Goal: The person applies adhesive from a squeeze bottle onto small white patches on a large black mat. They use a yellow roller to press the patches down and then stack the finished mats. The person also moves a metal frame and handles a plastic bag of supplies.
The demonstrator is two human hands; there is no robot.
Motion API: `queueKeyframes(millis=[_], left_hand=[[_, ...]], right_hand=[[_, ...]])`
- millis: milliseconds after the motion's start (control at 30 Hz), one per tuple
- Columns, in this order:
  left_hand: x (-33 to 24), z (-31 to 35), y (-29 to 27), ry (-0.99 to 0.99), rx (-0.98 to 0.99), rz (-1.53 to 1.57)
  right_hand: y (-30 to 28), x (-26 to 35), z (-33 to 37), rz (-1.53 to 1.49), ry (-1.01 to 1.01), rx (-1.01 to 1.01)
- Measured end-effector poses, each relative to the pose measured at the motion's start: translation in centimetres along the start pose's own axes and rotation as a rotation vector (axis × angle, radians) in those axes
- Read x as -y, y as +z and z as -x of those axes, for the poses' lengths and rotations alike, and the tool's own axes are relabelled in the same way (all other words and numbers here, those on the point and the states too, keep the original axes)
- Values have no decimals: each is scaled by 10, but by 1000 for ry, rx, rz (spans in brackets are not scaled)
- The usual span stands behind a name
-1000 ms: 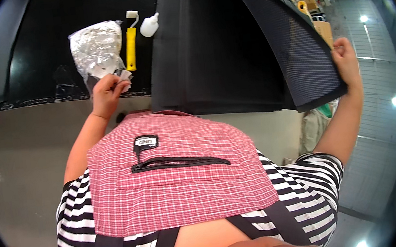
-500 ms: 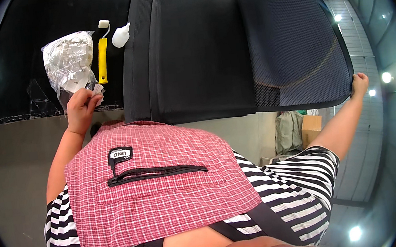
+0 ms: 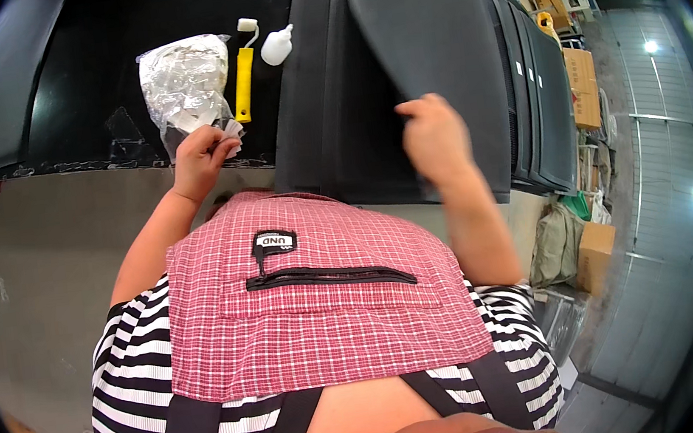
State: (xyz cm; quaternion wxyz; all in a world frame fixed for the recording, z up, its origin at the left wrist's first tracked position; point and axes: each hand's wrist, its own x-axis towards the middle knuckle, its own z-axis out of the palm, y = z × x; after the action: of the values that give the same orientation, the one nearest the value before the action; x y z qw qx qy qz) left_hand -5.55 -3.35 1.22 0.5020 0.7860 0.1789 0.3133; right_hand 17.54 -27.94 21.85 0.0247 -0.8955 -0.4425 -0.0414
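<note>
Near the front edge of the black worktop, my left hand (image 3: 205, 157) pinches several small white strips (image 3: 232, 134) at the mouth of a clear plastic bag (image 3: 186, 81). More white pieces fill the bag. Slightly blurred, my right hand (image 3: 438, 142) closes on the free edge of a large black mat (image 3: 446, 42), which folds leftward over another black mat (image 3: 337, 132). Part of that grip is hidden. Beside the bag lie a small roller with a yellow handle (image 3: 244, 84) and a white squeeze bottle (image 3: 277, 46).
Several black mats (image 3: 542, 91) are stacked to the right. Cardboard boxes (image 3: 581, 87) stand along the right side beyond them, with a grey-green covered bundle (image 3: 556, 244) lower down. The worktop's front edge (image 3: 85, 169) runs close before me.
My right hand has swung inward from the far right, bringing the mat's flap over to the left. My left hand stays at the bag with the strips. The view has shifted.
</note>
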Motion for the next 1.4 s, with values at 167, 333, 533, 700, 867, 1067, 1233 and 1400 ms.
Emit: queueKeyframes(millis=[167, 333, 533, 700, 867, 1067, 1233, 1400], left_hand=[[1, 1, 1, 31, -10, -64], [-4, 1, 3, 23, -2, -80], [-9, -5, 12, 55, 20, -66], [-5, 2, -1, 4, 22, -35], [-3, -4, 11, -19, 34, -23], [-7, -3, 9, 42, 1, -55], [-7, -3, 10, 29, -4, -47], [-5, -2, 10, 39, -16, -61]], right_hand=[[99, 70, 14, 44, 60, 223], [96, 69, 4, 138, 69, 300], [76, 36, -8, 46, 153, 250], [-64, -84, -34, -327, 326, 44], [-233, -210, -65, -511, 503, -51], [-327, -347, -52, -468, 612, -277], [-350, -393, -31, -575, 753, -425], [-351, -402, -30, -634, 783, -496]])
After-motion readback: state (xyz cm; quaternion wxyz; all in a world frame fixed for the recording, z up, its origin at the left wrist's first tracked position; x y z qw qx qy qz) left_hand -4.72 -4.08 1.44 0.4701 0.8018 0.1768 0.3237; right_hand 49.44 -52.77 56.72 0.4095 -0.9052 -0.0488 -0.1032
